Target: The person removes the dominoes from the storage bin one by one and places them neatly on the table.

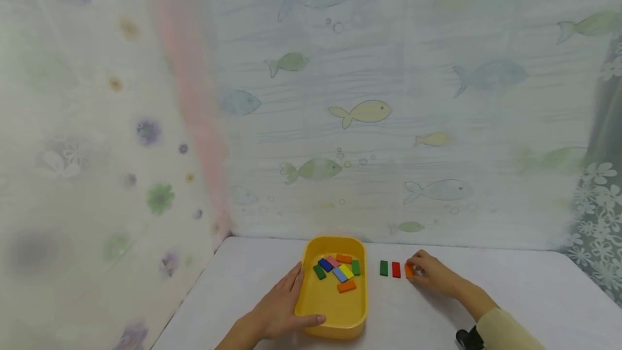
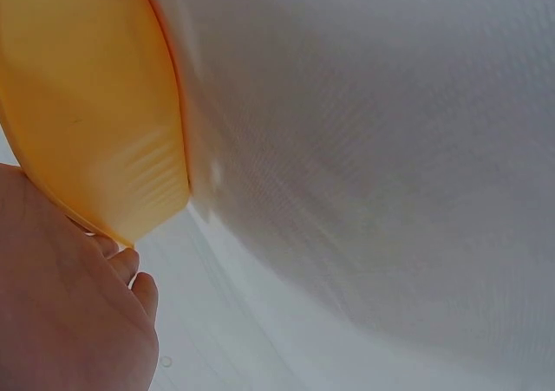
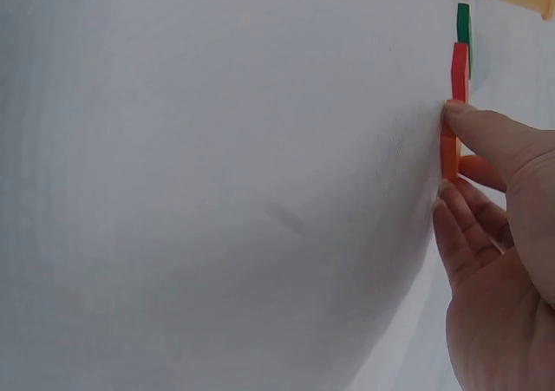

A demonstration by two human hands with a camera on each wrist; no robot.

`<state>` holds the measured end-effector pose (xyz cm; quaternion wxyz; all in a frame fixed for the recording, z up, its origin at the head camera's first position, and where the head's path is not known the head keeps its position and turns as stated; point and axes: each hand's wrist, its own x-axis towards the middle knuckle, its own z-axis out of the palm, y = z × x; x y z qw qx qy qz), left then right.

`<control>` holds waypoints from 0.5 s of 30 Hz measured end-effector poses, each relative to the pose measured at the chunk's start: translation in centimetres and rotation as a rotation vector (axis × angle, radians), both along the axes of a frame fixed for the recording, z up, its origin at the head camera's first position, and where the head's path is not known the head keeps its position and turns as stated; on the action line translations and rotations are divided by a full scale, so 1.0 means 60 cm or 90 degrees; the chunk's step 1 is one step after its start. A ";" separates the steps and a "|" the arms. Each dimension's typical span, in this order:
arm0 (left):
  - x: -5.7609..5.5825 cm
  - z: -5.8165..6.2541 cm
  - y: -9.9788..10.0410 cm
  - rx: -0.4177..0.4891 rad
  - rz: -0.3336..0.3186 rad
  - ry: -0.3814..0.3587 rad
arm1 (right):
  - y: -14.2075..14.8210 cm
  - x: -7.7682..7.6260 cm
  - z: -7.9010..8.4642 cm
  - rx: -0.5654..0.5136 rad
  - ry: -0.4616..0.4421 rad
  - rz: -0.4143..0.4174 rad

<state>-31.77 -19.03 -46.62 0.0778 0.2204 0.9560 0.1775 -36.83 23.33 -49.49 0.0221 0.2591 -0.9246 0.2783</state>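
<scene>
Left hand (image 1: 277, 307): spread wide against the tray's (image 1: 330, 307) left side
Right hand (image 1: 434, 274): pinches the orange tile (image 1: 408, 270)
Orange tile: on the surface (image 1: 389, 312), right of the red tile (image 1: 396, 270)
Tray: coloured tiles (image 1: 340, 274) inside, toward the far end

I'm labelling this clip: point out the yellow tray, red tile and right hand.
Yellow tray (image 1: 332, 304): head view, on its bare floor.
Red tile (image 1: 396, 270): head view, middle of its top.
Right hand (image 1: 436, 274): head view, middle of the hand.

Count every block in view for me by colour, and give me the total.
Orange blocks: 3
Green blocks: 3
Dark blue block: 1
Light blue block: 1
Pink block: 1
Yellow block: 1
Red block: 1
Total: 11
</scene>
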 end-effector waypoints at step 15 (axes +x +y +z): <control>0.004 0.001 0.001 -0.007 0.001 -0.001 | -0.010 0.036 0.055 -0.008 -0.056 -0.031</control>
